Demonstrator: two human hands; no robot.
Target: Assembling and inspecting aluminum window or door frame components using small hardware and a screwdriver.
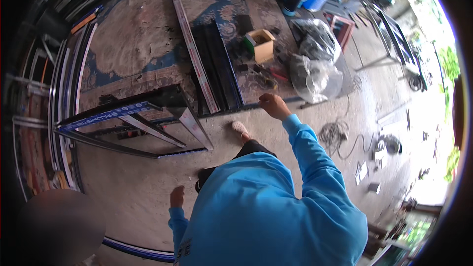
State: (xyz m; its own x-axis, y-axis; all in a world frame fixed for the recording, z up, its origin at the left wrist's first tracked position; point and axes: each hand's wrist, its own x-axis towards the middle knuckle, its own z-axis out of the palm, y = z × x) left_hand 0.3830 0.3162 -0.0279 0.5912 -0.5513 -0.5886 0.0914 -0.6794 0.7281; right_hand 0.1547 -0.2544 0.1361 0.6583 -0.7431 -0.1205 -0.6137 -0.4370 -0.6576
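Fingers on the right hand (274, 106) look loosely curled, empty, above the long black metal rails (217, 64); left hand (176, 196) hangs free, can't tell its grip.

Open tan cardboard box (262, 44) on carpet (133, 34)

Head view, looking down a blue-sleeved torso onto a concrete floor: the right hand (273, 106), fingers loosely curled and holding nothing, reaches toward the near edge of a patterned carpet (143, 34), close to dark metal profiles (219, 64) and a long pale strip (192, 49). The left hand (176, 196) hangs low over bare concrete, near an angled aluminium frame (143, 120); farther right lie a small cardboard box (261, 44) and clear plastic bags (315, 76)
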